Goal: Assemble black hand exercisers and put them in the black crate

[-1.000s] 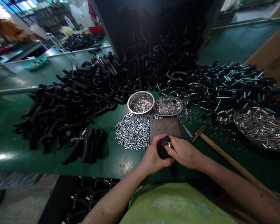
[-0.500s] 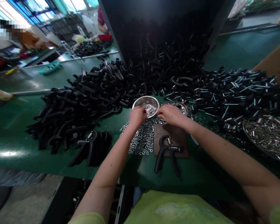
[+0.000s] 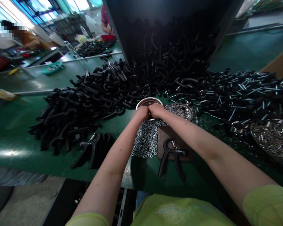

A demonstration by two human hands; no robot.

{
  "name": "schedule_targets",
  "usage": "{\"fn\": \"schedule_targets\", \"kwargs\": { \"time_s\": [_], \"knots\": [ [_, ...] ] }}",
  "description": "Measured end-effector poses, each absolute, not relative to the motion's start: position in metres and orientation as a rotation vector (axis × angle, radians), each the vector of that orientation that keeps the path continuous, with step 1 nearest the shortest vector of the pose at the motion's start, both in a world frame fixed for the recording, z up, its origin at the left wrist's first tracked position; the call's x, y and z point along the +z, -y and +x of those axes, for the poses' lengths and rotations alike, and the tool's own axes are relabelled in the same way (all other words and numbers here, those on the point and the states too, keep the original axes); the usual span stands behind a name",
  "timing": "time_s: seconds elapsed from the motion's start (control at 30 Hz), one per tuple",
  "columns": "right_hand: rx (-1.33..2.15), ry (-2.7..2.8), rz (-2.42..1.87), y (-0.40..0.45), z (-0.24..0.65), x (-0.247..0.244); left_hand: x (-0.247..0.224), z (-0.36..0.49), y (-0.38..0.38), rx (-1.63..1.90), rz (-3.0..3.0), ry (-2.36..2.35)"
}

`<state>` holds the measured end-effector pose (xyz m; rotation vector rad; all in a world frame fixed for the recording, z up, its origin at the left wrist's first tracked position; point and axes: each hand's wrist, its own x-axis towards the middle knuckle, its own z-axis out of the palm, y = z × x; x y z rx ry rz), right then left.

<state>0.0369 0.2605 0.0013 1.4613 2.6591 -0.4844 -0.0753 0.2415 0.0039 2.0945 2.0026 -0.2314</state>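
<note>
Black spring gripper (image 3: 177,163) is lying partly on the brown plate (image 3: 162,133), lower centre-right, probably parked there to free both hands; loose nuts (image 3: 145,142) are sitting alongside, likely for easy reach. Left hand (image 3: 142,112) and right hand (image 3: 157,110) are meeting at the steel bowl (image 3: 149,99), mid-frame, fingers bunching, contents hidden, can't tell; black parts (image 3: 85,97) are lying heaped beyond.

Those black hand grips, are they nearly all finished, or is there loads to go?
Looks done: the small row of sprung grips on the left. Under way: one grip lies partly on the brown block, spring in place, while the left hand and right hand meet at the round bowl. Left: probably loads, with big heaps of black handles and knobbed bolts.
</note>
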Motion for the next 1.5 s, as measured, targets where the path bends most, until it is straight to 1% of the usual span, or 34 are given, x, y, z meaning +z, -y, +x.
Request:
{"fn": "schedule_targets", "kwargs": {
  "time_s": [0.13, 0.33, 0.4, 0.47, 0.53, 0.57, 0.6, 0.63, 0.7, 0.8, 0.9, 1.07, 1.2, 1.27, 1.37, 1.43, 1.5],
  "knots": [
    [-0.519, -2.724, 1.53, -0.259, 0.043, 0.005, 0.0, -0.075, -0.244, -0.186, 2.112, -1.973],
    [-0.66, -2.9, 1.657, -0.236, 0.074, 0.037, 0.002, -0.071, -0.241, -0.088, 2.072, -1.996],
    [-0.917, -2.984, 1.675, -0.219, 0.096, 0.043, 0.008, -0.071, -0.238, -0.005, 2.059, -1.996],
    [-1.366, -2.96, 1.704, -0.198, 0.119, 0.043, 0.016, -0.072, -0.231, 0.092, 2.06, -1.993],
    [-1.784, -2.78, 1.73, -0.174, 0.142, 0.036, 0.024, -0.072, -0.218, 0.25, 2.029, -1.943],
    [-1.91, -2.682, 1.746, -0.163, 0.151, 0.031, 0.027, -0.071, -0.209, 0.364, 1.973, -1.884],
    [-1.965, -2.612, 1.763, -0.152, 0.159, 0.026, 0.029, -0.07, -0.198, 0.488, 1.889, -1.802],
    [-1.949, -2.581, 1.784, -0.141, 0.165, 0.02, 0.03, -0.068, -0.185, 0.601, 1.787, -1.699],
    [-1.77, -2.617, 1.833, -0.125, 0.171, 0.011, 0.029, -0.063, -0.156, 0.735, 1.592, -1.486],
    [-1.376, -2.75, 1.863, -0.112, 0.169, 0.0, 0.018, -0.051, -0.112, 0.697, 1.491, -1.301],
    [-1.078, -2.805, 1.828, -0.111, 0.162, -0.005, 0.002, -0.039, -0.079, 0.613, 1.545, -1.307],
    [-0.852, -2.859, 1.756, -0.103, 0.157, -0.007, -0.01, -0.022, -0.059, 0.614, 1.803, -1.426],
    [-0.405, -2.99, 1.543, -0.092, 0.157, -0.008, -0.009, -0.014, -0.054, 0.608, 1.965, -1.425],
    [-0.32, -3.007, 1.526, -0.089, 0.16, -0.008, -0.009, -0.014, -0.051, 0.617, 2.037, -1.409],
    [-0.33, -3.038, 1.58, -0.081, 0.176, -0.001, -0.01, -0.015, -0.049, 0.626, 2.133, -1.396],
    [-0.294, -3.023, 1.711, -0.069, 0.197, 0.005, -0.011, -0.016, -0.048, 0.612, 2.189, -1.394],
    [-0.18, -2.896, 1.927, -0.051, 0.226, 0.009, -0.01, -0.017, -0.047, 0.576, 2.289, -1.388]
  ]
}}
